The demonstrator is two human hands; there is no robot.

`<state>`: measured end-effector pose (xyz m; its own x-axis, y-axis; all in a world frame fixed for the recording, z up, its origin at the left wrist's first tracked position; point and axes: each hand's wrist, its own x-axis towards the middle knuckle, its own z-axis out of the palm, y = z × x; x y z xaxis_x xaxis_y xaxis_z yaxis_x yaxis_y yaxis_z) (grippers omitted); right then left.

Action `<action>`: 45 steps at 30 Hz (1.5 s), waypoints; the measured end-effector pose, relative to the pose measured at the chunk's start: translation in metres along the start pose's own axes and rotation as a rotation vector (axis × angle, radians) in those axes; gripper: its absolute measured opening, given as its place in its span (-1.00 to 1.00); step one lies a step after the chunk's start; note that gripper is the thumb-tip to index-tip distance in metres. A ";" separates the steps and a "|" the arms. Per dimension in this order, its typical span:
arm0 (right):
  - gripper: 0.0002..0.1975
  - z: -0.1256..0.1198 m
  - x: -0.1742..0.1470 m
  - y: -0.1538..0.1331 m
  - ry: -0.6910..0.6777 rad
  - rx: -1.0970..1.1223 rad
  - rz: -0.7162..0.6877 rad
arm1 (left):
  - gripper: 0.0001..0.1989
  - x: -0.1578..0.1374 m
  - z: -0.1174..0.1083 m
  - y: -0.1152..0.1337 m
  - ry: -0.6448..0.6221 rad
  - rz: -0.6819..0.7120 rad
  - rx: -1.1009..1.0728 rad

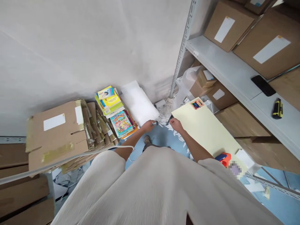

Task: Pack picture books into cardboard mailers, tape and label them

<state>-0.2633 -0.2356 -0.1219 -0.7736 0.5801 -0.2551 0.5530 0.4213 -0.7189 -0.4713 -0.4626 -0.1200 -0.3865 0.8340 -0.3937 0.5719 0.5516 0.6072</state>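
My left hand is out in front of me, its fingers closed at a small dark grey piece too small to name. To its right, my right hand is closed too, by the left edge of the pale yellow table. A thin dark piece sticks out from its fingers. Between the hands there is a gap with the blue floor and paper scraps below. Left of my left hand lie a stack of white foam sheets and a pile of colourful children's books.
Flattened cardboard boxes are stacked at the left. A metal shelf with cartons, a phone and a yellow-black cutter stands at the right. On the table sit an orange-blue tape dispenser and a card.
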 end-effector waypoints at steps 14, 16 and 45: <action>-0.82 0.153 0.085 -0.080 -0.048 0.231 0.229 | -0.50 0.015 -0.062 -0.117 -0.085 -0.019 0.142; -0.79 0.168 0.095 -0.083 -0.014 0.284 0.255 | -0.52 0.021 -0.064 -0.123 -0.115 -0.007 0.170; -0.80 0.114 0.089 -0.128 0.319 0.162 0.178 | -0.50 0.051 -0.075 -0.104 -0.098 0.176 0.338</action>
<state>-0.4385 -0.3176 -0.1264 -0.5208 0.8324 -0.1894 0.5937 0.1937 -0.7810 -0.6046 -0.4785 -0.1517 -0.1997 0.9041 -0.3778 0.8357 0.3585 0.4162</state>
